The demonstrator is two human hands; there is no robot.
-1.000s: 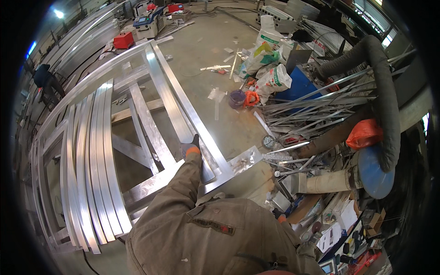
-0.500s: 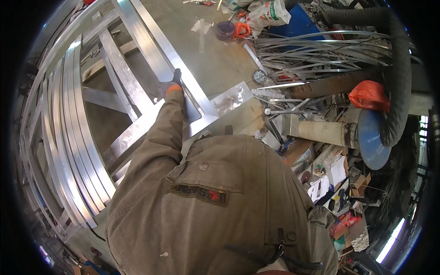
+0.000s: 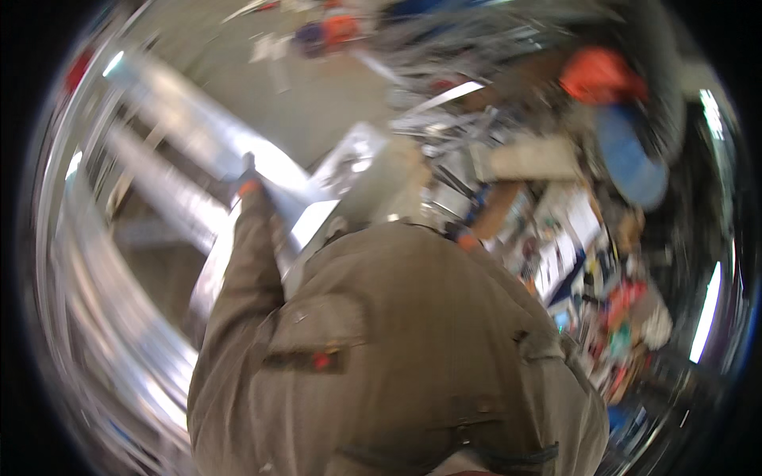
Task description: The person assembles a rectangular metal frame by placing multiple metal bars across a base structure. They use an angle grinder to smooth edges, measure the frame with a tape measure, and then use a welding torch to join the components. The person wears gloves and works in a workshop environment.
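The picture is smeared by motion. My left hand (image 3: 247, 171), in a dark glove with an orange cuff, touches the wide silvery metal profile (image 3: 186, 119) on the left. Blur hides how its fingers lie. Just past the right front of my jacket, a small part of my right hand (image 3: 458, 232) shows, also dark-gloved with orange at the cuff. It is nearest to the cluttered bench area, and its fingers cannot be made out. Under my left forearm runs a metal crosspiece (image 3: 213, 266) of the frame.
Several long curved-looking metal bars (image 3: 131, 309) lie at the left. A flat metal plate (image 3: 353, 159) sticks out beyond the frame corner. Scrap strips, an orange bag (image 3: 603, 75), a blue disc (image 3: 631, 155) and a thick hose (image 3: 663, 71) crowd the right.
The view has swung and blurred, with the frame and clutter shifting left and up. My left hand remains at the metal profile. My right hand has come into sight beside the jacket.
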